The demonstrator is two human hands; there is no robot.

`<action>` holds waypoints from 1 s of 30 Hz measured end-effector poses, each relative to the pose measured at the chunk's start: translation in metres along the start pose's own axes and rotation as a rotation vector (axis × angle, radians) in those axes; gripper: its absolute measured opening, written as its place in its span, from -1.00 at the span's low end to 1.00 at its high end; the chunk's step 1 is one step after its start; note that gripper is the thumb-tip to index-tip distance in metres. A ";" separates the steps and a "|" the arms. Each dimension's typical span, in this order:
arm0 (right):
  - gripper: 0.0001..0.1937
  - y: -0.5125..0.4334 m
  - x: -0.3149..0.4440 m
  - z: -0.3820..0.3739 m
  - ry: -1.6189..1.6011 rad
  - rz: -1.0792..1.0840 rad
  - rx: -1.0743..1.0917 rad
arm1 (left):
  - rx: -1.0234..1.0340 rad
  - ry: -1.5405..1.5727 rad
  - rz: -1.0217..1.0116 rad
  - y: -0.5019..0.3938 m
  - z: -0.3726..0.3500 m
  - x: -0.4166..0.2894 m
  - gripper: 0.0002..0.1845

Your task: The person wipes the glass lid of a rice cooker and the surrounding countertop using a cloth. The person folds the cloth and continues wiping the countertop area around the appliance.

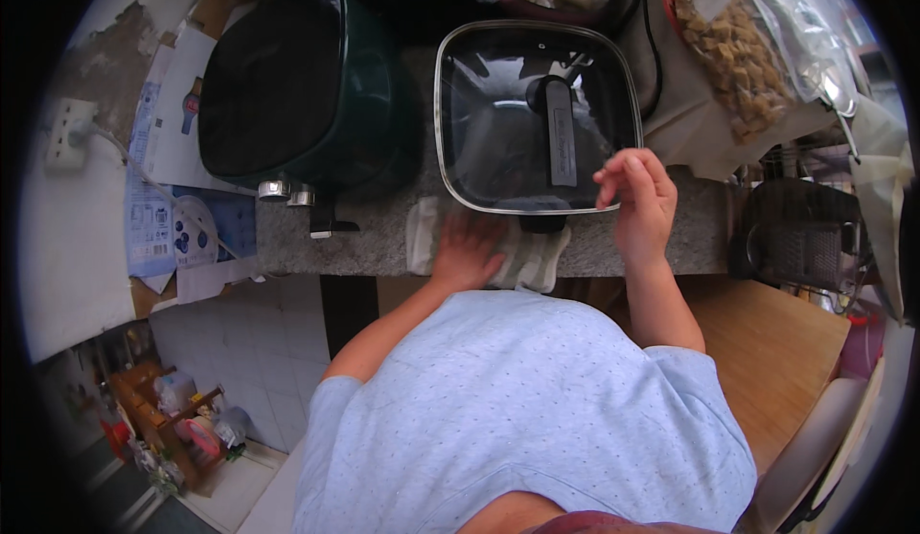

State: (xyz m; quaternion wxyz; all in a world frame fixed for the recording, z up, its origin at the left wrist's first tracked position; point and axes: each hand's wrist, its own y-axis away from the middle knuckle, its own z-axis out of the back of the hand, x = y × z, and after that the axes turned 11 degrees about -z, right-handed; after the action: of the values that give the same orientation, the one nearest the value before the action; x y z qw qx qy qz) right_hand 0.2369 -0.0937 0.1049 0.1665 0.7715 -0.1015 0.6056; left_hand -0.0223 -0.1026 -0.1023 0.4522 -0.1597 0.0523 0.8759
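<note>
A square lidded pan with a glass lid (489, 146) sits on the grey stone-look counter before me. A black upright handle (562, 135) is fixed on the lid, and a short black side grip (543, 224) juts toward me. My left hand (468, 250) lies flat on a folded striped cloth (539, 261) at the counter's front edge, its fingertips close to the pan's near rim. My right hand (642, 200) is raised by the lid's near right corner. Its fingers are loosely bent, with nothing visible in them; whether it touches the rim is unclear.
A dark green air-fryer-like appliance (377, 103) stands left of the pan. Beyond it are cartons (151, 196) and a wall socket (70, 135) with a cable. At right are a bag of brown cubes (733, 67) and a metal grater (808, 247). A wooden panel (769, 347) lies below.
</note>
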 end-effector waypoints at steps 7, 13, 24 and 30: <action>-0.60 0.053 -0.024 0.043 0.045 0.189 -0.101 | 0.025 0.013 -0.060 -0.036 -0.009 -0.024 -0.42; -0.72 0.102 -0.080 0.046 0.490 -0.074 0.125 | -0.060 0.361 -0.031 -0.028 0.013 -0.004 -0.54; -0.60 0.085 -0.182 0.019 1.143 0.351 0.251 | -0.077 0.124 0.055 0.014 0.032 0.000 -0.54; -0.57 0.076 -0.164 0.089 1.307 0.336 0.192 | -0.064 0.287 -0.148 -0.002 0.038 -0.013 -0.56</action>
State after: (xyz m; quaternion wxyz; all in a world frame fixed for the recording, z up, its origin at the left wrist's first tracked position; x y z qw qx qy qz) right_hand 0.2498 -0.2053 -0.0623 0.0281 0.2323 -0.0440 0.9712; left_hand -0.0228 -0.1025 -0.0619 0.4979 -0.3011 0.0767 0.8097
